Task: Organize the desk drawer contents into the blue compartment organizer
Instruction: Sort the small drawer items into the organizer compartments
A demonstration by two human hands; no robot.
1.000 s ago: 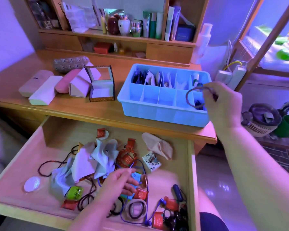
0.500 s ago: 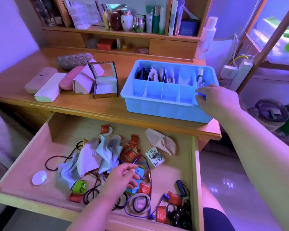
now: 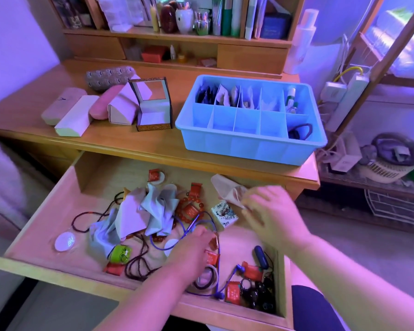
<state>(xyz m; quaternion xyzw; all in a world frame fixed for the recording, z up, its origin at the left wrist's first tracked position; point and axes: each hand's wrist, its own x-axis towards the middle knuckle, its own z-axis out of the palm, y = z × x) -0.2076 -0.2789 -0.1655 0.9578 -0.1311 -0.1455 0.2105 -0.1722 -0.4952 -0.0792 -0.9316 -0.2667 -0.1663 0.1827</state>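
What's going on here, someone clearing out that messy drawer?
A person is sorting an open drawer into the blue organizer on the desk. Dark hair ties lie in its front right compartment; the back row holds small packets and bottles. The right hand, blurred, hovers over the drawer by a beige cloth. The left hand rests among cords and red charms; whether it holds anything is unclear.

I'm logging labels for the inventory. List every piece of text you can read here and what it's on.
Small white packet in the drawer: printed characters, too blurred to read.
Red packets: pale markings, unreadable.
Pink glasses case: a small dark mark, not legible.
Dark blue box on the shelf: faint print, too small.
No text can be read.
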